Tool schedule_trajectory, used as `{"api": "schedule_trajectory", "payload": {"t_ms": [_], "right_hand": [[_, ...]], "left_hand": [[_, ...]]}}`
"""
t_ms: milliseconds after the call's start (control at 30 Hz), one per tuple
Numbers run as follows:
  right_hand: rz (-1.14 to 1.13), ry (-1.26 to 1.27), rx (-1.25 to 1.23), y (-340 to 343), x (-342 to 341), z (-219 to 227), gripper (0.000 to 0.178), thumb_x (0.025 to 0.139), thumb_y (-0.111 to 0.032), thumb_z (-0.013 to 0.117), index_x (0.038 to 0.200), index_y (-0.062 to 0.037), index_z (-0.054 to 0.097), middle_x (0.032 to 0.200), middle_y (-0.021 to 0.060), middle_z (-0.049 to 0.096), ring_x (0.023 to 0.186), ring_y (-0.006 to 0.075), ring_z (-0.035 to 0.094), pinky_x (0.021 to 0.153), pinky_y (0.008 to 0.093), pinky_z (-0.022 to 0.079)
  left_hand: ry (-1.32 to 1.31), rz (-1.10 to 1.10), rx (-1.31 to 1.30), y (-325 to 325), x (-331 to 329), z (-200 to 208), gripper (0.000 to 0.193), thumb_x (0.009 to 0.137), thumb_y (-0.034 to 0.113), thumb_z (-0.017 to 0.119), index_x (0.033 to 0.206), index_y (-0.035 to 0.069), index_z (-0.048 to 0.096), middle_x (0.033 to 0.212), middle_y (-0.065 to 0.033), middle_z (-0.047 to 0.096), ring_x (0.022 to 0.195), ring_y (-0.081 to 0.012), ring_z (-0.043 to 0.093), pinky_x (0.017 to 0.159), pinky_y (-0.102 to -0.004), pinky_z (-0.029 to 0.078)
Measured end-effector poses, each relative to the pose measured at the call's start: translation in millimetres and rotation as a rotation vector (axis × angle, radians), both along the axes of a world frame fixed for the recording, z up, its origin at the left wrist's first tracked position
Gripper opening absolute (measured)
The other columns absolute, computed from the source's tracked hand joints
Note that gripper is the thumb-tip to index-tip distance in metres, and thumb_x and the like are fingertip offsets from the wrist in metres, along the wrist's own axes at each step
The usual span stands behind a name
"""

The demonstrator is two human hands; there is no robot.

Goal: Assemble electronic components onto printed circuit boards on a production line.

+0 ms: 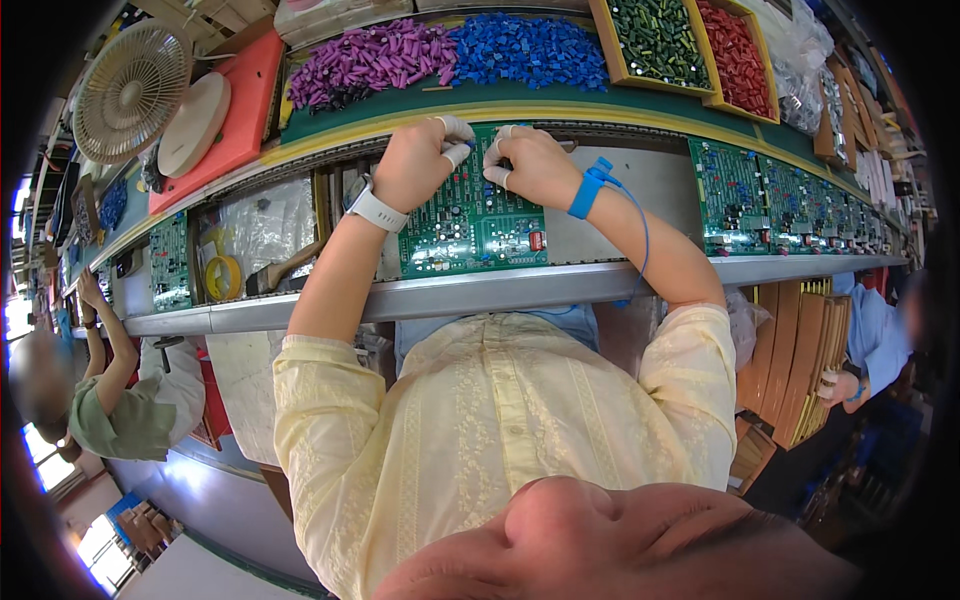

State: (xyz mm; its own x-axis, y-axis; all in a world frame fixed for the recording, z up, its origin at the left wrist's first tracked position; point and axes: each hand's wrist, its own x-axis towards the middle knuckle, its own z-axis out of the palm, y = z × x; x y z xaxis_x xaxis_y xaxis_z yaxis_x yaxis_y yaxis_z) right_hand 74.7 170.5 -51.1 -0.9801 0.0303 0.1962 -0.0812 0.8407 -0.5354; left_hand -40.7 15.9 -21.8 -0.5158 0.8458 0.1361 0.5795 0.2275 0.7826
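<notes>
The desk [320,125] runs left to right in front of the person, and its far side carries the loose stock: a purple heap [375,60] beside a blue heap [530,52], then, to the right, a yellow box of green parts [660,86] and another of red parts [748,112], presumably sorted by colour to keep each kind within reach. Nearer, a circuit board [470,215] lies flat in the track before the person's chest, likely there so both hands can work over it from either side. The left hand [415,160] and right hand [535,160] meet above its far part, wrists bent inward; the right wears a blue wrist strap [588,190] with a cord, probably against static. The fingers of both are curled, tips drawn nearly together; whether they pinch anything cannot be told. White finger covers [457,130] sheathe several tips. The board is glossy green, crowded with small components, with an orange-red block [537,241] near its right edge.
</notes>
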Motion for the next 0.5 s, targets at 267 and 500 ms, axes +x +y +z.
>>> {"api": "schedule_trajectory", "payload": {"t_ms": [267,500], "right_hand": [[0.026,-0.044,-0.044,34,-9,18,0.016,0.077,-0.022,0.061,0.082,-0.0076,0.067,0.079,0.0112,0.06,0.078,0.028,0.057,0.07,0.037,0.046],[-0.361,0.205,0.353,92,-33,-11,0.015,0.077,-0.022,0.063,0.083,-0.0098,0.066,0.082,0.0088,0.061,0.077,0.0274,0.059,0.068,0.0389,0.048]], "left_hand": [[0.143,-0.064,-0.085,-7,5,-6,0.012,0.074,0.012,0.063,0.083,0.006,0.067,0.078,-0.0136,0.064,0.069,-0.0292,0.062,0.065,-0.0369,0.049],[0.288,-0.201,-0.118,-2,6,-13,0.009,0.071,0.007,0.064,0.079,0.003,0.066,0.081,-0.0116,0.062,0.08,-0.0287,0.059,0.073,-0.0365,0.047]]}}
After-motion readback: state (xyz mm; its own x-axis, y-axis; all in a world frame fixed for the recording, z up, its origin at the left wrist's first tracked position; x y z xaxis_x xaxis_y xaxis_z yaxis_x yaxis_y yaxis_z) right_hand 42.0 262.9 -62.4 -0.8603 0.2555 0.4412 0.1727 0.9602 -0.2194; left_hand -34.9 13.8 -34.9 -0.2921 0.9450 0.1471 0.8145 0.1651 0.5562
